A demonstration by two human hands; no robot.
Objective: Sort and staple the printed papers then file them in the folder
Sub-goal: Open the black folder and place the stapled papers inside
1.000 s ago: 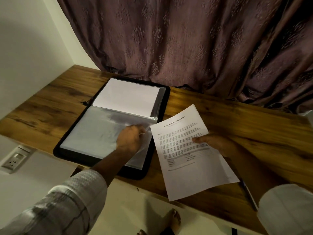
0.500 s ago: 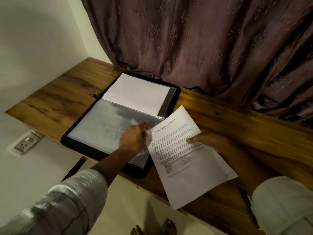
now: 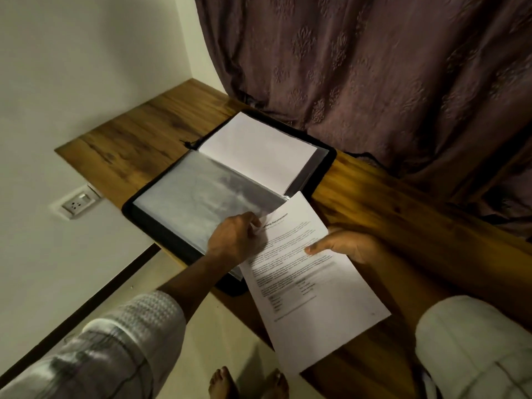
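Since a second ago the printed paper (image 3: pixel 311 298), gripped at its right edge by the right hand (image 3: pixel 351 244) with the thumb on top, has closed the gap to the folder (image 3: pixel 328 168) on the desk (image 3: pixel 403 214), its top corner now meeting the folder's clear sleeve (image 3: pixel 207 205), whose near edge the left hand (image 3: pixel 233 240) still pinches.

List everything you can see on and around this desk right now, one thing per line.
wooden desk: one, brown, against wall.
black zip folder: one, open on desk.
clear plastic sleeve: one showing, greyish, folder's near half.
blank sheet: one, white, folder's far half.
printed paper: one, white, over desk's front edge.
patterned curtain: one, mauve, behind desk.
wall socket: one, white, below desk's left end.
bare feet: two, on floor.
left hand: pinches sleeve edge.
right hand: holds printed paper.
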